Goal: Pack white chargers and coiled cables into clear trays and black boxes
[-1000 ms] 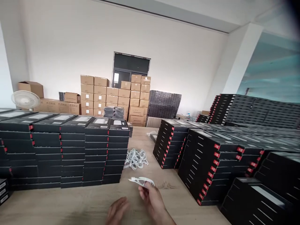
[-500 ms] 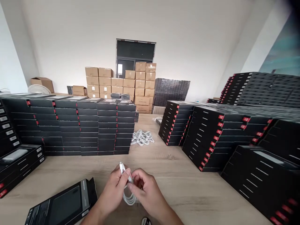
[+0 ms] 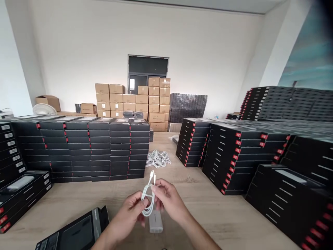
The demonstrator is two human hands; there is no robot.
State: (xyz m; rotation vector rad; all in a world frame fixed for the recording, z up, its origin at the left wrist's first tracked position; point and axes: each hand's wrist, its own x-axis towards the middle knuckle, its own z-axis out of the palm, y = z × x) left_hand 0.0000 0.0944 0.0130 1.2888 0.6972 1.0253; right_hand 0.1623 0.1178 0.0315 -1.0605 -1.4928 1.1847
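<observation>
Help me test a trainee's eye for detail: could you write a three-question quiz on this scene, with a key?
1. True or false: the left hand and the right hand both touch the coiled cable.

2. Where does the pile of white cables lie?
A) on top of the cardboard boxes
B) on the table, between the left stacks and right stacks of black boxes
C) beside the fan

3. Fill in: the edge labels on the right stacks are ____.

Key: 1 true; 2 B; 3 red.

Coiled white cable, connectors uppermost
</observation>
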